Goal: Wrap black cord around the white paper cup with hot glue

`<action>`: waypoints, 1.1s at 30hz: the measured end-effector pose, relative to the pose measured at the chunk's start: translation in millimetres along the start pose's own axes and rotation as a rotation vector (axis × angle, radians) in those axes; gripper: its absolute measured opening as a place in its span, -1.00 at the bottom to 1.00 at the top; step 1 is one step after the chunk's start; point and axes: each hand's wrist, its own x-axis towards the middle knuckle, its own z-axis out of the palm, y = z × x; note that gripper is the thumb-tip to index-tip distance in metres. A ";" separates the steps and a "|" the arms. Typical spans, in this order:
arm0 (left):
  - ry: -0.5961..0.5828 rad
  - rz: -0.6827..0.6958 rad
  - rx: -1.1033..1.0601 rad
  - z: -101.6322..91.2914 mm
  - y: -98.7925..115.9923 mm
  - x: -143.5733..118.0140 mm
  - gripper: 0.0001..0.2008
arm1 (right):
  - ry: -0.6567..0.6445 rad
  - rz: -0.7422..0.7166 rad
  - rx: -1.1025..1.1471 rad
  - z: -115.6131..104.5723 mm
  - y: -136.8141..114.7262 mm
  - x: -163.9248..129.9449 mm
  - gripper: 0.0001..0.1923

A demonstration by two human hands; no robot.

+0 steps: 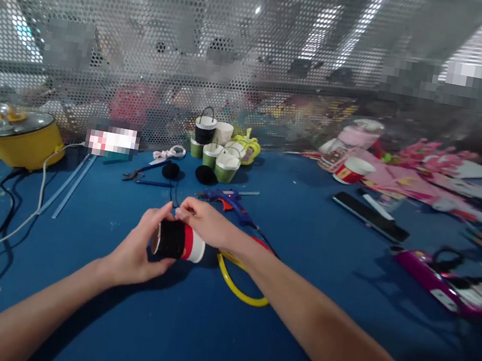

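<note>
Cup held sideways between two hands.
The white-and-red paper cup wrapped in a black band (pixel 178 242) lies on its side just above or on the blue surface (pixel 175 343); which, I cannot tell. The left hand (pixel 136 246) curls round its left end, fingers above and thumb below; the right hand (pixel 199 220) sits over its upper side, fingertips bunched near a thin black cord (pixel 170 192), though whether they pinch it is unclear.

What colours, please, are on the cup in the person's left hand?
The cup is mainly black, red and white, seen best in the head view.
</note>
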 end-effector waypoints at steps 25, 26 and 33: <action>-0.139 -0.415 -0.186 -2.6 7.7 4.2 -0.28 | 0.316 -0.241 -0.281 26.4 11.0 -25.1 -0.84; -0.141 -0.423 -0.194 -2.9 8.0 4.1 -0.31 | 0.311 -0.242 -0.276 26.4 10.2 -25.5 -0.84; -0.111 -0.327 -0.234 -1.5 4.7 2.3 -0.30 | 0.264 -0.220 -0.141 18.4 4.9 -27.0 -0.82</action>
